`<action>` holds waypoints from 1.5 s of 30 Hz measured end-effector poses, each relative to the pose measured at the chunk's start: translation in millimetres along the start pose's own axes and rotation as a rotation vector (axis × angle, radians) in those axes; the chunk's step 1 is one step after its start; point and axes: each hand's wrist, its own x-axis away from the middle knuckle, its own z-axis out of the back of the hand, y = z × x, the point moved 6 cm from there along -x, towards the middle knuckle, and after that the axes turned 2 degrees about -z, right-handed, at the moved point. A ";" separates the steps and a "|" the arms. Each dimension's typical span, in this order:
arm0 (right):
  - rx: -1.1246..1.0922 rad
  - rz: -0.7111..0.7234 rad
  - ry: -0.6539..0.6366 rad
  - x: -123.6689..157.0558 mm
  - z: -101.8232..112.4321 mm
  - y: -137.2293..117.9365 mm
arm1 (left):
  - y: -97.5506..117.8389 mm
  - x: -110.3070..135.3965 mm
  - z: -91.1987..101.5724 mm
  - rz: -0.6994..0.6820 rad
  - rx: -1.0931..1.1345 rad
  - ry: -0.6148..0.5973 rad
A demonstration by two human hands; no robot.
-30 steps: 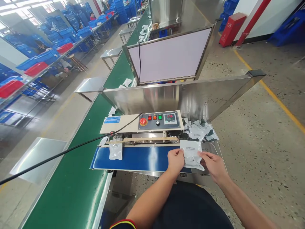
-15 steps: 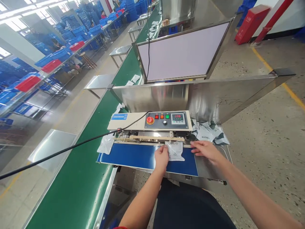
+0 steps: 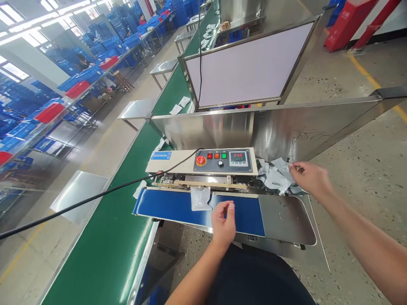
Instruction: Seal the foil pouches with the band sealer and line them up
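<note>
A clear pouch [image 3: 200,198] lies on the blue belt [image 3: 178,206] of the sealing machine [image 3: 203,163], its top edge under the sealing rail. My left hand [image 3: 224,221] hovers over the belt just right of that pouch, fingers loosely curled with nothing in them. My right hand [image 3: 312,178] reaches to the pile of silver pouches [image 3: 275,177] on the steel tray [image 3: 286,218] at the machine's right end, fingertips pinching the edge of one pouch.
A steel guard panel [image 3: 270,127] stands behind the machine. A black cable [image 3: 95,197] crosses the green conveyor [image 3: 104,237] on the left. Blue and red crates [image 3: 76,82] fill shelves at far left, where other people sit.
The pouch has travelled left along the belt under the rail. My left hand let go of it and drew back. My right hand moved right and up to the pouch pile.
</note>
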 end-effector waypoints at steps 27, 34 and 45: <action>-0.701 -0.423 -0.143 154.6 -72.2 29.7 | -58.8 -14.2 -102.6 0.627 0.249 -0.312; -0.743 -0.375 -0.252 134.3 -101.6 0.4 | -67.1 -32.4 -83.6 0.698 0.330 -0.174; -0.304 -0.235 -0.233 61.4 -82.2 4.1 | -58.7 -31.4 31.6 0.381 0.180 0.257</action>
